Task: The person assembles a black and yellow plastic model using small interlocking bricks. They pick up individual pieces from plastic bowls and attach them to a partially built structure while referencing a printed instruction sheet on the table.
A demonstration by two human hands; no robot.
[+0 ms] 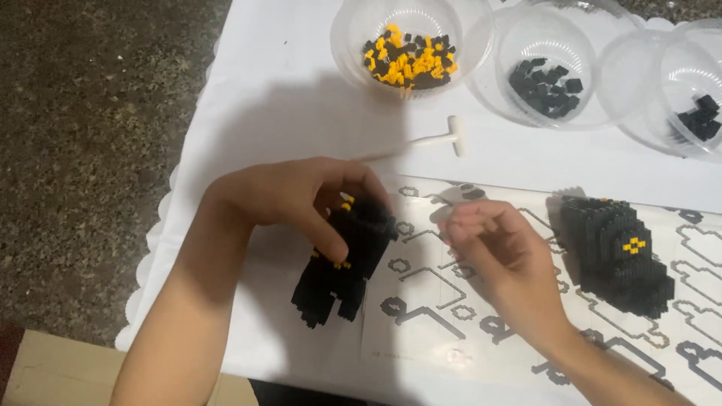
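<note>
My left hand (301, 197) grips a black micro-brick model piece (342, 271) with a few yellow bricks, thumb across its front, holding it just above the white table. My right hand (500, 252) hovers to the right of it over the printed instruction sheet (429, 301), fingers curled loosely; whether a tiny brick sits between the fingertips cannot be told. A second, larger black brick assembly (617, 256) with a yellow cross mark stands on the sheet at the right.
Three clear plastic bowls line the far edge: one with black and yellow bricks (410, 56), one with black bricks (545, 83), one partly cut off at right (696, 113). A white T-shaped tool (440, 140) lies on the white tablecloth (263, 98). Dark stone floor lies left.
</note>
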